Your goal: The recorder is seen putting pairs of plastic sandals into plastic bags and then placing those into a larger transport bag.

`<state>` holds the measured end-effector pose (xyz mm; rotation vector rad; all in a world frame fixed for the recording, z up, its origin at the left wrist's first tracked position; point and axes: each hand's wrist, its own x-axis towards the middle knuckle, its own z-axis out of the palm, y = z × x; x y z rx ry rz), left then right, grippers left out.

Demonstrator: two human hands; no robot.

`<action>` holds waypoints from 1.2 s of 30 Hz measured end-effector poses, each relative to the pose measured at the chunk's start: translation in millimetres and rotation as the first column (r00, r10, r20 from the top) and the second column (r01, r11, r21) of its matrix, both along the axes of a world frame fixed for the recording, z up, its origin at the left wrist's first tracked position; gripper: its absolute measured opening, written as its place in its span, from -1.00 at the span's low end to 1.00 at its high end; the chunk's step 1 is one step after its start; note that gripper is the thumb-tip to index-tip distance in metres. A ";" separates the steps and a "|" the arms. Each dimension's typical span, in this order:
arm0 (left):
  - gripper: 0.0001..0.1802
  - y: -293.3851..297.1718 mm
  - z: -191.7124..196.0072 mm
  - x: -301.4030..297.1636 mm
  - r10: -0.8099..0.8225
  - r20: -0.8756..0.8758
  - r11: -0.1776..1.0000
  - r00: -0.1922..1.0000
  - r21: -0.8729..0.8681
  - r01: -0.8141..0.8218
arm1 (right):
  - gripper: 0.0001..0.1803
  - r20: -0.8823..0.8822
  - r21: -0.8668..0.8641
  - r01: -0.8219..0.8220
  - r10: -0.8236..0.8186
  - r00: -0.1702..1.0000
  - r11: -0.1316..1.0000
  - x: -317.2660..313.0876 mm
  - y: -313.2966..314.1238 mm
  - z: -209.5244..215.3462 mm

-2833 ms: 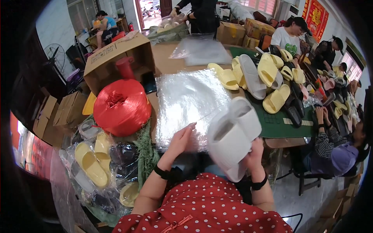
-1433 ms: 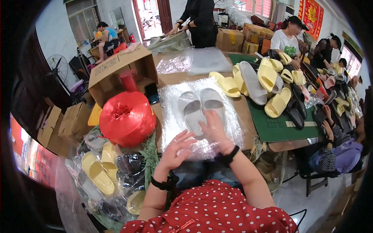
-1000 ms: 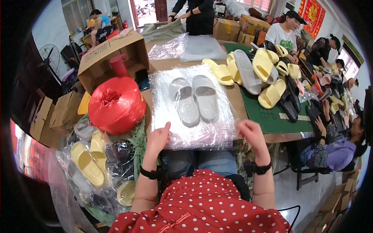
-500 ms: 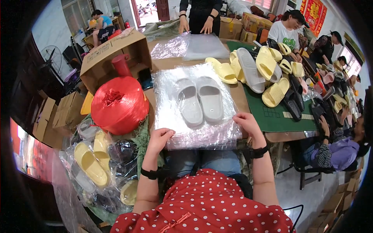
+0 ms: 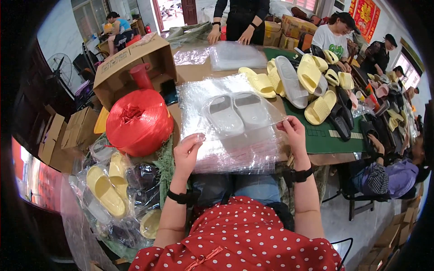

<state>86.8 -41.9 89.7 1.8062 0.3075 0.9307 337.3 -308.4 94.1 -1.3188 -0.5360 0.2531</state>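
A pair of white slippers [image 5: 236,113] lies side by side on a stack of clear plastic bags [image 5: 230,149] on the table in front of me. My left hand [image 5: 186,152] pinches the near left corner of the top clear bag [image 5: 253,131] and lifts it. My right hand [image 5: 294,132] grips the same bag's right edge, raised a little off the stack. The lifted film hangs over the slippers' near ends.
A big red spool of twine [image 5: 138,122] stands left of the stack, with an open cardboard box [image 5: 131,67] behind it. Yellow and grey slippers [image 5: 298,81] pile up on the green mat to the right. Bagged yellow slippers [image 5: 108,189] lie at my lower left. Other people work around the table.
I laid the white slippers on the bag stack, then drew both hands back to its near edge. Both hands now hold the top bag raised, the right one higher than before.
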 end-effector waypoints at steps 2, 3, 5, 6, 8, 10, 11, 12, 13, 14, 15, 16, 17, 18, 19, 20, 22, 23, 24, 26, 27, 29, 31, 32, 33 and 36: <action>-0.80 2.8 -11.3 1.0 -0.031 -0.063 0.972 0.998 0.230 0.045 | -0.88 0.062 -0.002 0.026 -0.026 0.998 1.000 3.3 -4.5 -15.2; -0.80 5.9 -22.3 0.0 -0.100 -0.155 0.980 0.983 0.156 0.124 | -0.88 0.085 -0.118 0.048 -0.038 0.996 0.992 6.2 -9.2 -30.3; -0.81 12.3 -44.4 -6.5 -0.083 -0.250 0.927 0.965 0.337 0.167 | -0.87 0.139 -0.411 0.093 -0.038 0.990 0.907 -4.1 -14.6 -48.8; -0.81 12.0 -49.9 -4.1 -0.070 -0.336 0.832 0.939 0.500 0.240 | -0.86 0.052 -0.306 0.071 -0.058 0.997 0.950 -1.9 -20.5 -75.6; -0.76 8.6 -46.9 -10.9 -0.090 -0.360 0.866 0.929 0.432 0.251 | -0.83 0.100 -0.378 0.155 -0.126 0.987 0.913 -13.3 -24.3 -73.6; -0.65 4.6 -38.9 -18.0 0.130 -0.338 0.871 0.932 0.487 0.055 | -0.78 0.288 -0.346 0.344 -0.250 0.924 0.873 -29.8 -19.0 -53.3; -0.55 8.1 -36.0 -20.3 0.249 -0.305 0.807 0.919 0.590 -0.023 | -0.71 0.468 -0.267 0.525 -0.368 0.804 0.808 -38.6 -11.9 -36.2; -0.55 5.4 -25.3 -16.4 0.244 -0.304 0.807 0.921 0.590 -0.019 | -0.71 0.468 -0.266 0.530 -0.372 0.801 0.805 -41.1 -6.9 -26.8; -0.55 -1.7 -7.3 -10.9 0.275 -0.209 0.782 0.938 0.617 -0.092 | -0.66 0.668 -0.244 0.574 -0.294 0.684 0.782 -42.6 -1.8 -18.6; -0.54 -7.6 4.9 -5.5 0.308 -0.110 0.753 0.945 0.636 -0.171 | -0.61 0.828 -0.209 0.608 -0.192 0.527 0.766 -48.9 6.6 -6.4; -0.48 -10.4 6.1 2.0 0.280 -0.138 0.743 0.950 0.658 -0.124 | -0.60 0.797 -0.220 0.515 -0.152 0.584 0.828 -61.3 21.1 2.9; -0.48 -18.7 6.3 11.8 0.279 -0.130 0.740 0.952 0.661 -0.126 | -0.60 0.824 -0.230 0.465 -0.083 0.560 0.855 -68.3 34.3 3.2; -0.45 -27.0 5.6 23.3 0.239 -0.176 0.716 0.955 0.697 -0.051 | -0.60 0.847 -0.242 0.412 -0.015 0.531 0.879 -74.9 49.1 3.7; -0.42 -33.2 3.6 33.8 0.201 -0.223 0.686 0.954 0.727 0.025 | -0.60 0.824 -0.325 0.341 0.086 0.560 0.882 -84.4 60.9 4.7; -0.39 -37.7 -2.5 43.1 0.189 -0.257 0.675 0.948 0.735 0.065 | -0.57 0.843 -0.418 0.350 0.214 0.494 0.838 -83.5 71.6 -9.0; -0.37 -39.3 -13.6 45.6 0.183 -0.293 0.664 0.938 0.741 0.101 | -0.57 0.845 -0.413 0.348 0.211 0.492 0.841 -88.3 80.4 -13.9; -0.31 -36.7 -41.4 48.6 0.223 -0.334 0.635 0.916 0.763 0.123 | -0.50 0.814 -0.527 0.350 0.342 0.469 0.774 -93.6 90.0 -26.8; -0.28 -38.5 -47.1 47.1 0.211 -0.354 0.676 0.911 0.726 0.126 | -0.37 0.762 -0.594 0.339 0.376 0.527 0.729 -88.9 89.8 -36.4; -0.25 -39.2 -52.6 46.7 0.197 -0.374 0.716 0.906 0.686 0.127 | -0.37 0.760 -0.596 0.341 0.374 0.532 0.727 -86.1 86.5 -44.8; -0.21 -37.6 -55.7 43.5 0.203 -0.407 0.731 0.891 0.668 0.139 | -0.27 0.781 -0.559 0.429 0.277 0.560 0.710 -86.3 81.5 -47.9; -0.20 -36.1 -56.9 43.9 0.193 -0.404 0.738 0.894 0.661 0.140 | -0.21 0.755 -0.586 0.431 0.269 0.598 0.686 -80.5 78.2 -53.4; -0.15 -31.7 -60.2 46.5 0.187 -0.389 0.721 0.902 0.678 0.143 | -0.22 0.738 -0.574 0.452 0.191 0.647 0.683 -71.0 70.7 -63.9; -0.12 -30.0 -63.9 46.4 0.183 -0.398 0.749 0.899 0.649 0.135 | -0.22 0.705 -0.541 0.429 0.112 0.701 0.723 -59.4 60.5 -71.5; -0.08 -30.7 -64.8 47.6 0.178 -0.408 0.776 0.896 0.618 0.127 | -0.22 0.706 -0.541 0.432 0.111 0.699 0.721 -56.6 58.8 -75.6; -0.08 -30.9 -65.2 51.0 0.175 -0.406 0.776 0.897 0.618 0.128 | -0.23 0.706 -0.533 0.432 0.101 0.700 0.727 -54.0 57.6 -79.9; -0.06 -32.4 -65.8 53.6 0.235 -0.362 0.838 0.902 0.545 0.001 | -0.23 0.690 -0.538 0.425 0.091 0.718 0.728 -58.3 56.7 -80.4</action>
